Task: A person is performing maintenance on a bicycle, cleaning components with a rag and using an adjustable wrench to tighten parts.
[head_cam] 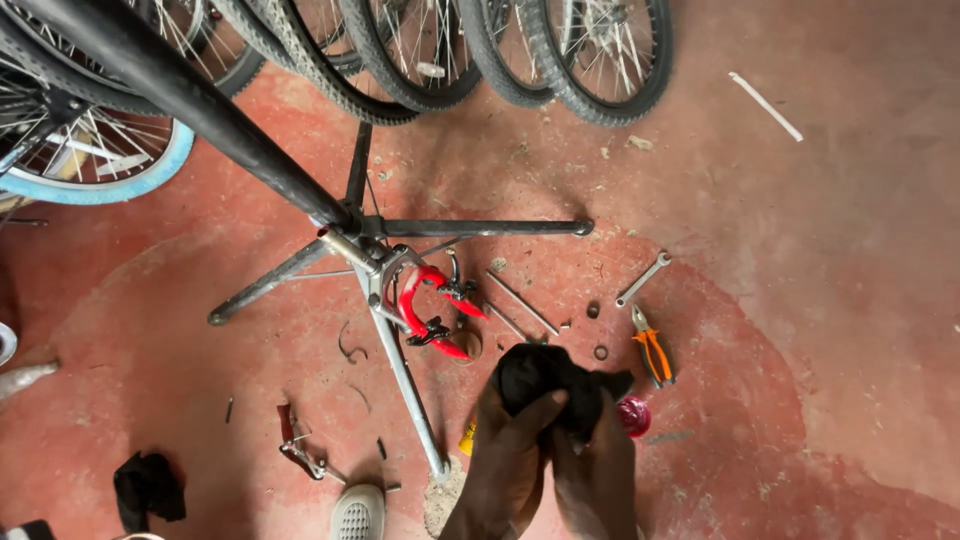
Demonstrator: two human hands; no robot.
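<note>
Wiping is under way low in the frame, where a black rag (548, 385) is bunched between the left hand (510, 455) and right hand (598, 470), fingers (540, 408) curled and pressed into the cloth above the red floor (850, 300). Whatever may be wrapped inside is hidden, so how much cleaning is done cannot be told. Work looks mid-course: a red brake part (428, 312) hangs at the foot of the stand (400, 350), while pliers (652, 348), a wrench (643, 278) and small fittings are left scattered nearby.
</note>
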